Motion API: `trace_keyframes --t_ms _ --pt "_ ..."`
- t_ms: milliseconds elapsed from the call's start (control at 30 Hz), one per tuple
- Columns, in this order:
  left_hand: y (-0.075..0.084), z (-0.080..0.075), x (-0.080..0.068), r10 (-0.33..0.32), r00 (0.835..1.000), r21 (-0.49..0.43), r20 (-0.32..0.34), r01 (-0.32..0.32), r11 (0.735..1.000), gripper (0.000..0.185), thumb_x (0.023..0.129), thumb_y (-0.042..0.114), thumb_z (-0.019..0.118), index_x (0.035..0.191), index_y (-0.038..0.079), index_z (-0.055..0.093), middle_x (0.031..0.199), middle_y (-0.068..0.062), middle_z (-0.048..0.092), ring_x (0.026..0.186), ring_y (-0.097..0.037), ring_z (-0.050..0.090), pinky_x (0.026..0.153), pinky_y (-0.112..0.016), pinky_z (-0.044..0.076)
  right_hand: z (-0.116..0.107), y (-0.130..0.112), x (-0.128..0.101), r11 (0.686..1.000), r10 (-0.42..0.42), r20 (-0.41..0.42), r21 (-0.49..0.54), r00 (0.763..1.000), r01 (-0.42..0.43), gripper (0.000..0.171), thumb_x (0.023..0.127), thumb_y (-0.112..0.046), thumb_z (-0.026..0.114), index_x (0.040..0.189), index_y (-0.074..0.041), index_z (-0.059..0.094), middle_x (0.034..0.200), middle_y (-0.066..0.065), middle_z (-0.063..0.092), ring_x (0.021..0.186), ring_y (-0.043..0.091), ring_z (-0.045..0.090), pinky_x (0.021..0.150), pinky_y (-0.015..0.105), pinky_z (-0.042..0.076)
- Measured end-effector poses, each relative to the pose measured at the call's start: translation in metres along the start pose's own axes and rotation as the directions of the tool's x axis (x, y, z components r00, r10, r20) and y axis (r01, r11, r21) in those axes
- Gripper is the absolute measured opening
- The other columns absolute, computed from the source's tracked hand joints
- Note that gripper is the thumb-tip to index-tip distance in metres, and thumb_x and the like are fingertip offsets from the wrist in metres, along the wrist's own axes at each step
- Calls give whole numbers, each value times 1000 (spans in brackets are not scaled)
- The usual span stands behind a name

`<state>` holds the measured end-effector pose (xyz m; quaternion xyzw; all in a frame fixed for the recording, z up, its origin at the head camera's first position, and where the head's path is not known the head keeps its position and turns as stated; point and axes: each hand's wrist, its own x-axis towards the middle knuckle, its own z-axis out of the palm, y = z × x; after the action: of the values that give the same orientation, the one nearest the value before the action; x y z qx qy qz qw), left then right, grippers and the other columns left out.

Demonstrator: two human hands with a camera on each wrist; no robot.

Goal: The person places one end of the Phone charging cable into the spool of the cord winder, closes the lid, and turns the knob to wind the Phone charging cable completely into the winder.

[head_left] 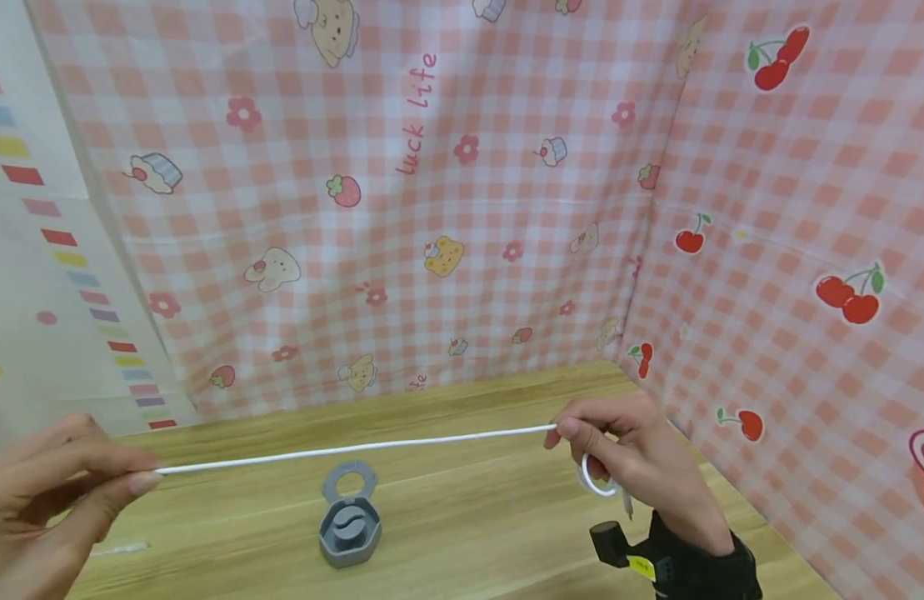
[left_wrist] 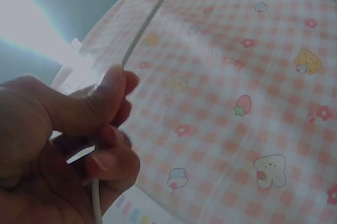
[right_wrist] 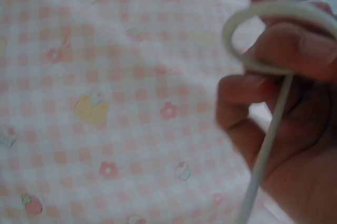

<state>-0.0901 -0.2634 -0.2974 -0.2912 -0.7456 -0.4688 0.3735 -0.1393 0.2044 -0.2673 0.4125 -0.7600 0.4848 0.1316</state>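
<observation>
Head view: left hand [head_left: 49, 492] and right hand [head_left: 634, 454] pinch a white cord [head_left: 357, 447] taut above the tabletop [head_left: 469, 517], over a grey holder [head_left: 347, 517]. Left wrist view: thumb and curled fingers [left_wrist: 113, 137] clamp the cord [left_wrist: 142, 31]. Right wrist view: fingers [right_wrist: 295, 50] curl round a cord loop [right_wrist: 263, 39].

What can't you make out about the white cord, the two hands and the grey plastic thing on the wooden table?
- Thin white cord: its far end is hidden inside the right hand, head view; the loop is blurred in the right wrist view.
- Left hand: its palm is cut off by the frame's edge, head view.
- Grey octagonal plastic holder: too small to tell what it is.
- Wooden table: out of both wrist views.
</observation>
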Motion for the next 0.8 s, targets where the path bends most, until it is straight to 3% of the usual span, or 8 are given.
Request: trace_keyframes --t_ms 67,133,233,300,367,567,700,800 --pt "-3 2 0 23 998 -165 54 -14 986 28 71 -33 59 92 -15 65 76 -4 55 53 -5 43 37 -17 33 1 3 1 1000 1 -24 -12 1000 -1 28 93 11 51 85 -10 67 63 -1 60 43 8 46 40 20 41" --pt "-2 6 -1 60 994 -321 95 -27 947 27 75 -33 53 97 -20 60 81 -10 58 53 -7 43 37 -17 30 2 5 2 1000 -10 -47 -3 999 10 27 93 12 49 86 -9 66 61 -1 58 43 8 46 39 20 40" --pt "17 15 -1 -66 986 -130 154 87 988 32 81 -23 58 107 -6 62 82 -3 64 50 -4 46 37 -16 32 6 5 3 997 -35 -53 63 998 39 26 94 13 46 88 -4 65 60 2 58 43 10 44 37 20 38" --pt "30 22 0 -154 967 32 204 150 988 36 83 -16 62 113 5 63 83 4 67 50 -2 52 40 -16 36 10 5 5 990 -86 -37 108 996 89 27 93 17 44 93 -1 65 58 4 55 42 11 43 35 20 38" --pt "40 30 3 -218 933 159 288 178 971 40 85 -9 65 116 15 62 84 10 68 53 -2 56 42 -17 41 14 5 7 981 -134 -18 142 991 135 29 92 18 43 95 0 65 58 5 55 41 10 42 35 17 38" --pt "44 59 15 -57 846 -29 530 85 996 45 87 -6 62 124 19 55 82 15 65 58 5 56 49 -13 44 26 4 11 934 -296 -8 205 955 291 24 91 19 44 97 6 64 59 9 56 41 7 45 37 14 41" --pt "43 79 17 71 792 -93 607 -18 996 43 88 0 63 124 21 53 75 17 60 57 19 41 49 -4 37 38 -2 14 911 -344 -31 231 938 342 21 92 17 45 97 8 63 59 9 57 43 8 47 39 13 42" --pt "42 94 16 108 762 -95 638 -61 994 38 90 5 64 123 20 53 71 17 57 58 22 32 49 -1 32 49 -9 16 898 -376 -33 234 926 373 19 94 14 45 97 8 63 59 9 57 42 6 47 40 12 42"
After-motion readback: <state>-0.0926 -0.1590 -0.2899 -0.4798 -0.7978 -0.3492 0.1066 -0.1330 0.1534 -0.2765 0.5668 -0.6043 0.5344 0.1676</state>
